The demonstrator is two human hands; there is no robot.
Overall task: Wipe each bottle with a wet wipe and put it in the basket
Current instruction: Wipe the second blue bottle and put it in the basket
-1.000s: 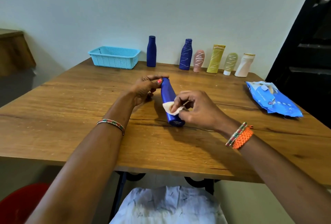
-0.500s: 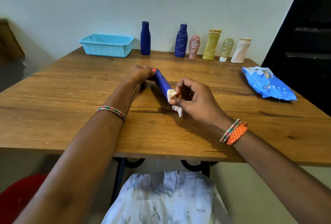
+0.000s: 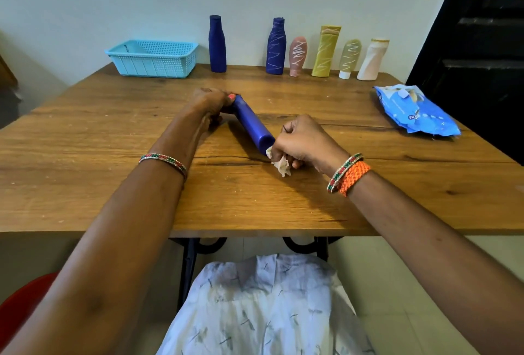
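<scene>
Two hands (image 3: 209, 102) (image 3: 304, 142) gripping bottle (image 3: 252, 123), mid-table (image 3: 85, 156)

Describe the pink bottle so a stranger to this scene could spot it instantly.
Look along the far edge of the wooden table, where six bottles stand against the wall. The pink bottle is third from the left, between a scribbled dark blue bottle and a yellow tube. It alone is pink, short and round-topped.

text: none legible | crinkled blue plastic wet-wipe pack (image 3: 416, 112): small dark round logo with white marks and a row of white dots, too small to read | light blue perforated plastic basket (image 3: 153, 59): faint dark mark on near left rim, unreadable | bottles: white squiggles only, no lettering
</scene>
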